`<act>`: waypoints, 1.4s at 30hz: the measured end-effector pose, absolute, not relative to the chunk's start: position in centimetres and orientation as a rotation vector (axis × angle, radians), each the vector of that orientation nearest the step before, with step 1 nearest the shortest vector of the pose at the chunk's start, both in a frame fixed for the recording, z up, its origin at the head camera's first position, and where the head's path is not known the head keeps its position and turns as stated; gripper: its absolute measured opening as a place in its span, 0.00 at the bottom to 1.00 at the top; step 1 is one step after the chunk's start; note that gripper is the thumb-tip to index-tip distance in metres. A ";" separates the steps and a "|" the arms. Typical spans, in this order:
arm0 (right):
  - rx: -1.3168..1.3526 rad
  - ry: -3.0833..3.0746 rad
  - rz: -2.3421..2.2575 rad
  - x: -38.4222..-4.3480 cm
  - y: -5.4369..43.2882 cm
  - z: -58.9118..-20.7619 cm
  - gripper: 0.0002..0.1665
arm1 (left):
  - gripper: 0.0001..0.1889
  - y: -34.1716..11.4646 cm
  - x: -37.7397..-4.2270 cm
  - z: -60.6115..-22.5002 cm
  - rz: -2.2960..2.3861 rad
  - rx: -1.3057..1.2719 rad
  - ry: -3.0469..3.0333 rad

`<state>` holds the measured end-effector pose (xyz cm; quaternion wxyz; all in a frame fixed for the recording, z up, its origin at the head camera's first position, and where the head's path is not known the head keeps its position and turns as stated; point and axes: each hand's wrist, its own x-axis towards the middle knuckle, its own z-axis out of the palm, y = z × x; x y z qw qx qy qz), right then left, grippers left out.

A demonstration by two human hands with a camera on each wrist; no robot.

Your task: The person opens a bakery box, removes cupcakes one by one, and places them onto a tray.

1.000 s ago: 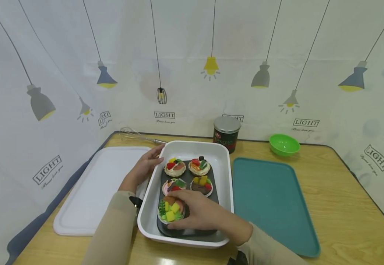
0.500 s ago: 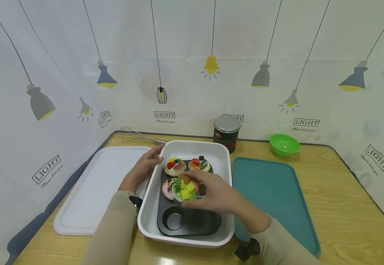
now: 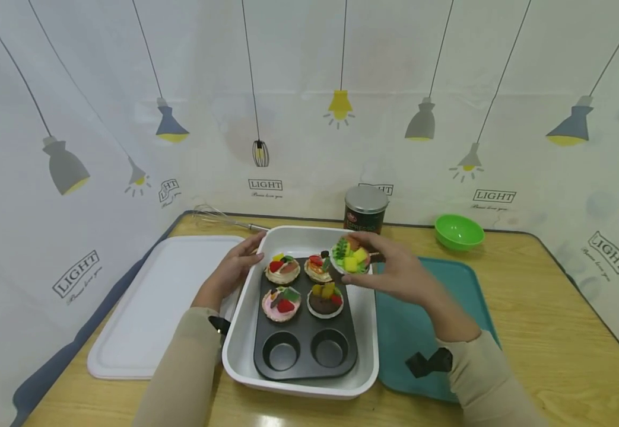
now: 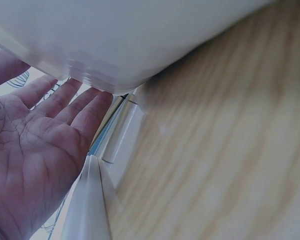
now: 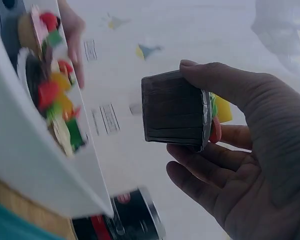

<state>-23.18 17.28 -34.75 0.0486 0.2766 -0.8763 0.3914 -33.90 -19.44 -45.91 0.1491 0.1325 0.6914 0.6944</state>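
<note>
Pendant lamps are printed on the pale backdrop behind a wood-grain surface. Of the hands, the right hand pinches one cupcake, topped in green and yellow, between thumb and fingers, raised above the far right part of the white pan. The left hand rests against the pan's left side, its fingers fairly straight. A loose pinch could let the cupcake fall into the pan; carried low, it might scrape the right rim, and stretched fingers could knock the lidded canister just beyond. Uneven pressure from the left hand may slide the pan. Inside the pan lies a dark muffin tin with four more cupcakes in its far and middle wells. The canister's contents are hidden. Left of the pan is a white tray, a whisk beyond it; right are a teal tray and, farther off, a green bowl.
</note>
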 end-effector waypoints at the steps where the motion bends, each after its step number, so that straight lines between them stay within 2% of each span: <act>1: 0.796 -2.682 1.194 -23.5 18.0 -34.7 0.47 | 0.34 -19.4 -33.9 -45.9 1.996 0.380 1.988; 8: 0.521 -2.737 1.135 -25.9 23.0 -35.6 0.52 | 0.34 -19.3 -33.9 -46.1 2.005 0.384 1.982; 14: 0.391 -2.798 1.132 -26.9 25.0 -37.0 0.54 | 0.34 -19.2 -33.8 -46.3 2.003 0.373 1.987; 27: 0.375 -2.827 1.135 -28.5 26.7 -39.4 0.51 | 0.34 -19.3 -33.9 -46.3 1.999 0.376 2.001; 42: 0.295 -2.867 1.053 -29.3 27.5 -41.6 0.56 | 0.33 -19.4 -33.9 -46.0 1.996 0.354 2.019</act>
